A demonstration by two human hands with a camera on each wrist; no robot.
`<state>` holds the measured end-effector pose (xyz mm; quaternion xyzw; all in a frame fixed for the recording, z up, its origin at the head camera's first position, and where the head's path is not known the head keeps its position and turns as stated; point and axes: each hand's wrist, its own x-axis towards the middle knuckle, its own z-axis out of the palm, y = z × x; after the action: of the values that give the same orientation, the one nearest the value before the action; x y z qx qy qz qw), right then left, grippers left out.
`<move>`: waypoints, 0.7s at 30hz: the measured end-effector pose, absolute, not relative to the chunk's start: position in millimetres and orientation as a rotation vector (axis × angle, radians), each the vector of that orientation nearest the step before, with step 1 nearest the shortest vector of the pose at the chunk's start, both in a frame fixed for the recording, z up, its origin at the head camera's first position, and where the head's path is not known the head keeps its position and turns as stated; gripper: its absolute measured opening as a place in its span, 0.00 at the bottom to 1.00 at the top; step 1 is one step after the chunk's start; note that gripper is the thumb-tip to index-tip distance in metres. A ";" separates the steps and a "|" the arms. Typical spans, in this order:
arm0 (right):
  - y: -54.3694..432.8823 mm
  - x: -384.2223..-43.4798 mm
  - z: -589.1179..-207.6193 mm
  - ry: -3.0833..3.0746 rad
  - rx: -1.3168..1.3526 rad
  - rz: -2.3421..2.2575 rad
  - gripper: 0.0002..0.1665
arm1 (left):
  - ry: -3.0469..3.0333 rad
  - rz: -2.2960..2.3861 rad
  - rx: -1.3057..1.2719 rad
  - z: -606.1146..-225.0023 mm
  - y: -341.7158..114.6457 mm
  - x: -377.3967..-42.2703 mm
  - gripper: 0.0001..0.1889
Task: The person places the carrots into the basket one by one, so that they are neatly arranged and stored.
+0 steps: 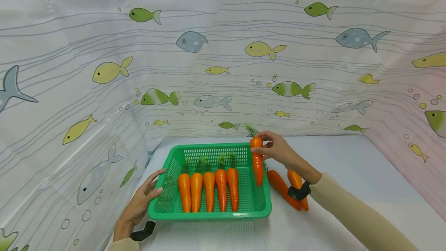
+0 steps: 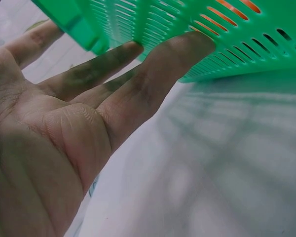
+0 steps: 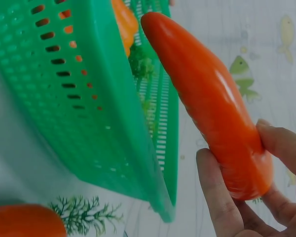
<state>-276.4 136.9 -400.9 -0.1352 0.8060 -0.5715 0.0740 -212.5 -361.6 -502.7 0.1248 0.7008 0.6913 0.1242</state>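
At the far left, a smooth white sheet printed with fish and wavy lines rises beside the bench. Next comes the left hand, its fingers spread apart and lightly bent, tips against the slotted side wall of a green basket. A black wrist device sits below it, by a beige sleeve.

The basket looks like moulded plastic: rectangular, flaring to a thick rounded rim, its walls and floor pierced with small holes. Inside, five tapering orange carrots lie side by side, glossy and smooth, feathery green tops pointing away.

Over the basket's right end, a held carrot hangs nearly upright, tip down, its shiny skin faintly ridged. The right hand pinches its thick end, thumb and fingers clamped on either side. Farther right, two loose carrots lie slanted on the bench, one partly hidden behind the right wrist.
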 end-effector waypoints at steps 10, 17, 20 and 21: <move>101.7 -279.6 -402.6 2.303 -0.464 -1.768 0.33 | 2.049 2.003 0.347 -502.0 -361.4 -212.7 0.33; 76.3 -279.4 -403.7 2.258 -0.519 -1.750 0.31 | 2.056 2.000 0.365 -503.4 -361.9 -212.6 0.33; 64.8 -279.6 -404.3 2.265 -0.551 -1.723 0.31 | 2.050 2.003 0.371 -503.9 -362.4 -212.3 0.33; 61.2 -279.6 -404.6 2.262 -0.559 -1.716 0.32 | 2.051 2.003 0.373 -504.1 -362.5 -212.2 0.33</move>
<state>-279.6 61.2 -404.6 -0.1916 0.7756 -0.5886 0.1235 -212.2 -362.5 -504.1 0.1279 0.7039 0.6874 0.1252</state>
